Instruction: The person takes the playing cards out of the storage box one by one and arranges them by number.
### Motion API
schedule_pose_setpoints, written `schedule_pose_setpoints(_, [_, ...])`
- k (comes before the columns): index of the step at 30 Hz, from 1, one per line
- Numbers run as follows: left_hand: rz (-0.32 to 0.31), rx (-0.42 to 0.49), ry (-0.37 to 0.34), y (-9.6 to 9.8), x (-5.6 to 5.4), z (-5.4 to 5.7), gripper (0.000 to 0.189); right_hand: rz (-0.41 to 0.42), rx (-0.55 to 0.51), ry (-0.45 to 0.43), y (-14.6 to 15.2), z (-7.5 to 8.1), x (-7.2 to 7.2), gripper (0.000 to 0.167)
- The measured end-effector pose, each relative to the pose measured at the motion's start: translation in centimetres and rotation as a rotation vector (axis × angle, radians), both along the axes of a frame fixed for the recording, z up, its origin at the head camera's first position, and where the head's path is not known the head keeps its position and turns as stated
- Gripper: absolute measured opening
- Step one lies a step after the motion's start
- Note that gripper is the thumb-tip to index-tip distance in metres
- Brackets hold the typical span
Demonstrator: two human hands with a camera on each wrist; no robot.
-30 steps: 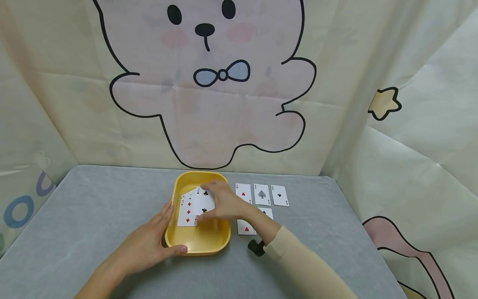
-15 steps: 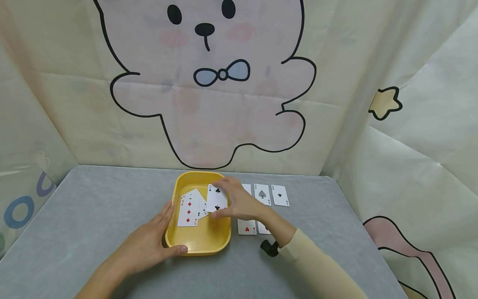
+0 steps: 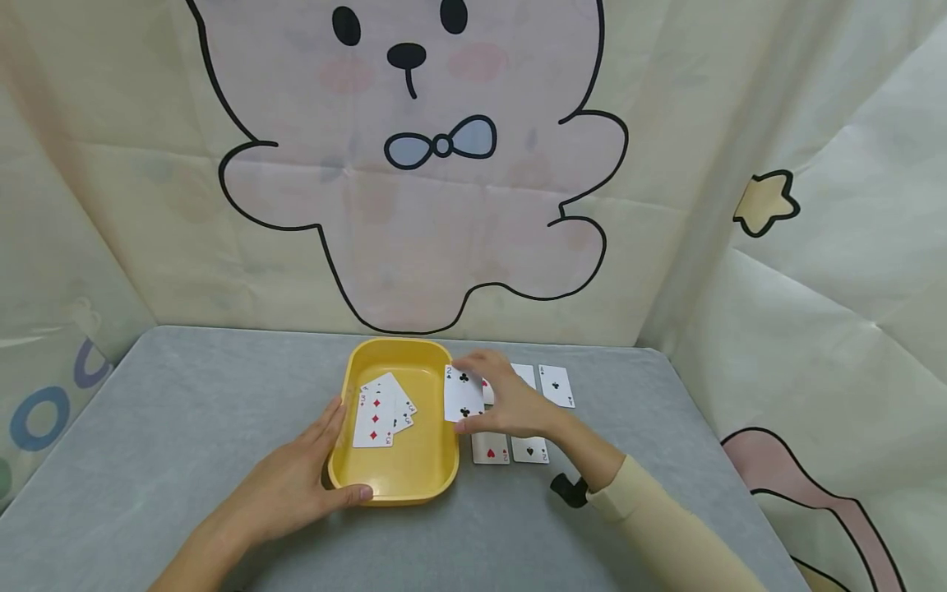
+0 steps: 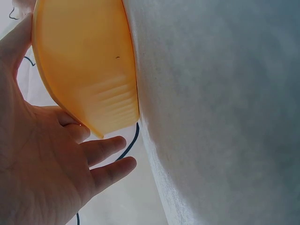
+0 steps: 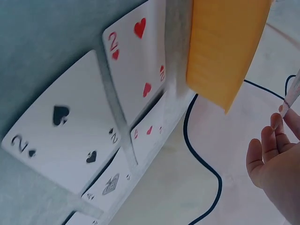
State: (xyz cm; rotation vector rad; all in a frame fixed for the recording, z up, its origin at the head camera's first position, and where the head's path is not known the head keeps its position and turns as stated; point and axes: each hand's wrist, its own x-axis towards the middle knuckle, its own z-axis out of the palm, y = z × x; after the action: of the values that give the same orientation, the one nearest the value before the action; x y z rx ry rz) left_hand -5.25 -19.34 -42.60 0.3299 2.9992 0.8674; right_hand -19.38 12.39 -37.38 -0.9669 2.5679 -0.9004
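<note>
My right hand [image 3: 510,399] pinches a two of clubs [image 3: 462,395] between thumb and fingers, over the right rim of the yellow tray [image 3: 392,477]. In the right wrist view the card's edge-on sliver [image 5: 293,91] shows at the fingertips. My left hand [image 3: 299,469] rests against the tray's left side, its thumb at the near left corner. The left wrist view shows this hand [image 4: 51,159] with some fingers touching the rim and two apart from it. Inside the tray lies a three of diamonds [image 3: 373,419] over other partly covered cards [image 3: 403,411].
Right of the tray, cards lie face up in two rows. An ace of clubs [image 3: 556,386] ends the back row, beside two partly hidden cards. The front row has a two of hearts [image 5: 133,61] and a two of spades [image 5: 65,122]. A printed curtain [image 3: 481,238] stands behind.
My right hand has drawn the two of clubs off the card pile, rightward across the tray to its right rim. My left hand and the tray have stayed put.
</note>
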Motion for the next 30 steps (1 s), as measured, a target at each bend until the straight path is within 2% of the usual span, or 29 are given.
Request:
schedule_pose_setpoints(10, [-0.006, -0.001, -0.008, -0.2, -0.3, -0.1, 0.121, -0.001, 0.019, 0.05, 2.7, -0.2, -0.5, 0.088])
schedule_pose_setpoints(18, [-0.008, -0.002, -0.009, -0.4, -0.5, 0.0, 0.122, -0.051, 0.03, 0.035, 4.9, -0.4, -1.0, 0.086])
schedule_pose_setpoints(23, [0.008, -0.001, -0.035, -0.3, -0.6, 0.1, 0.123, -0.063, 0.054, 0.052, 6.4, -0.6, -1.3, 0.088])
schedule_pose_setpoints(30, [0.017, -0.005, -0.054, -0.3, -0.7, 0.2, 0.123, -0.095, 0.048, 0.019, 8.6, -0.9, -1.1, 0.085])
